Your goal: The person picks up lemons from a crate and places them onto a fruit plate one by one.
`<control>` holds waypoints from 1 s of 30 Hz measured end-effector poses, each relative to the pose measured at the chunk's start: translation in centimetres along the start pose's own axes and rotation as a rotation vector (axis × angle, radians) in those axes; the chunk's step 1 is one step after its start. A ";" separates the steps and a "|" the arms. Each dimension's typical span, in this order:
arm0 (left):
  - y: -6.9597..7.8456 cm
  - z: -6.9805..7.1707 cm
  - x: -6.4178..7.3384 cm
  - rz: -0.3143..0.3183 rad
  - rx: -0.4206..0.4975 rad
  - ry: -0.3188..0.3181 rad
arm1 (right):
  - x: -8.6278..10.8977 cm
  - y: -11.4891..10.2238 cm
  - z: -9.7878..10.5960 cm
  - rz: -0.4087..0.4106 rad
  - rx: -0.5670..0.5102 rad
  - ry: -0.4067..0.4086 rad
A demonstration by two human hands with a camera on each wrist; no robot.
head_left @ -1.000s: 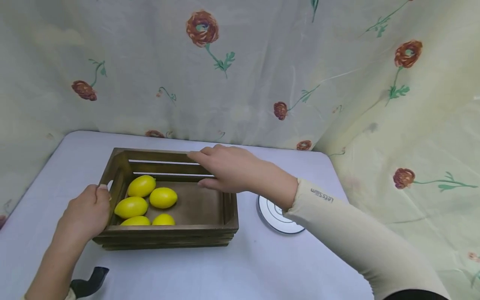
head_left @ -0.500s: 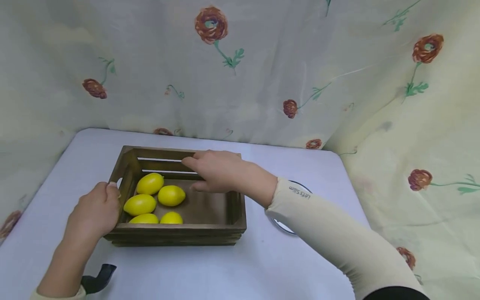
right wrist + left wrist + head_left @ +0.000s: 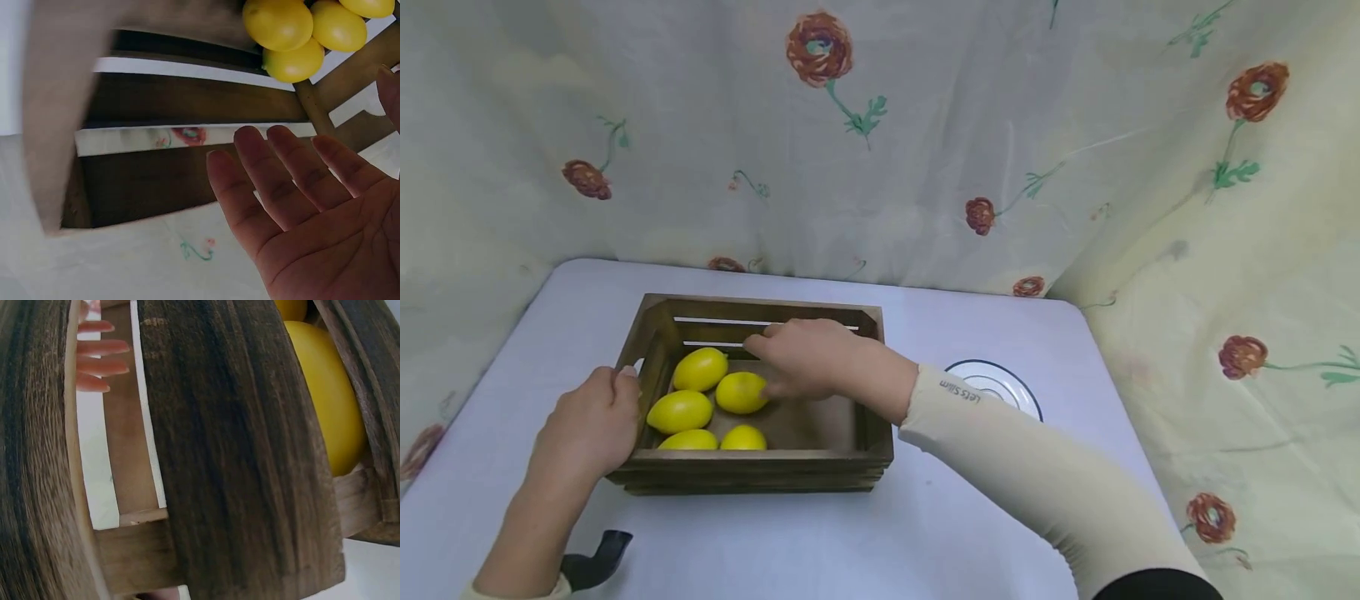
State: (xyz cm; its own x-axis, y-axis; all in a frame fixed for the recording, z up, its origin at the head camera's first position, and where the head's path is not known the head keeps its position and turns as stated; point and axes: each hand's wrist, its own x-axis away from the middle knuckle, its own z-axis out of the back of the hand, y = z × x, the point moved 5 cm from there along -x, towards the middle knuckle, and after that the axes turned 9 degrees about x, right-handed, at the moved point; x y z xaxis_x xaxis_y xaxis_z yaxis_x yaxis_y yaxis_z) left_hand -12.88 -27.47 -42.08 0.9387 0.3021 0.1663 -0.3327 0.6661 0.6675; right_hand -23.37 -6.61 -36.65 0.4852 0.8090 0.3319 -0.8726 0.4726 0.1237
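Note:
A brown slatted wooden crate (image 3: 760, 456) stands on the white table and holds several yellow lemons (image 3: 680, 412) grouped in its left half. My left hand (image 3: 591, 425) grips the crate's left end at the handle hole, thumb over the rim. Inside the crate, my right hand (image 3: 808, 358) hovers palm-down just right of the nearest lemon (image 3: 741, 392); whether they touch is unclear. In the right wrist view the right hand (image 3: 331, 212) has its fingers extended and apart, holding nothing. Crate slats (image 3: 231, 444) fill most of the left wrist view, with one lemon (image 3: 328, 394) showing between them.
Right of the crate lies a round white plate (image 3: 1000, 385) with a dark rim, partly hidden by the right sleeve (image 3: 1000, 458). A black curved piece (image 3: 598, 560) juts out at the left wrist. Flowered curtains (image 3: 887, 167) hang behind and to the right of the table.
My right hand has moved left and lower into the crate, closer to the lemons. The left hand keeps its grip on the crate's end. The head view has shifted slightly.

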 end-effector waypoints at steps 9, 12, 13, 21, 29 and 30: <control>-0.2 0.4 0.1 0.015 -0.042 0.018 | -1.8 -0.7 0.1 -0.007 0.035 -0.012; -0.1 0.4 0.0 0.020 -0.047 0.007 | -2.4 -0.6 -0.1 -0.019 0.038 -0.025; -0.1 0.4 0.0 0.021 -0.047 0.002 | -2.6 -0.5 -0.2 -0.025 0.036 -0.031; -0.2 0.1 -0.2 0.026 -0.067 -0.015 | -3.6 -0.5 -0.5 -0.027 0.026 -0.053; 0.5 0.2 -0.5 0.012 -0.126 -0.028 | -4.3 -1.1 -1.3 -0.030 0.028 -0.073; 0.6 0.3 -0.5 0.012 -0.132 -0.027 | -4.5 -1.1 -1.4 -0.028 0.026 -0.070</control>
State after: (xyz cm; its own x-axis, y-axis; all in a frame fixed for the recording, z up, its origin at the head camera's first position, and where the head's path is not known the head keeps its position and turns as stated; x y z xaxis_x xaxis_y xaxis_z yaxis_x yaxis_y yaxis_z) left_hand -13.48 -27.39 -41.57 0.9359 0.2934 0.1948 -0.3516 0.7469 0.5644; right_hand -24.46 -10.30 -39.57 0.5053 0.7687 0.3922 -0.8602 0.4848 0.1580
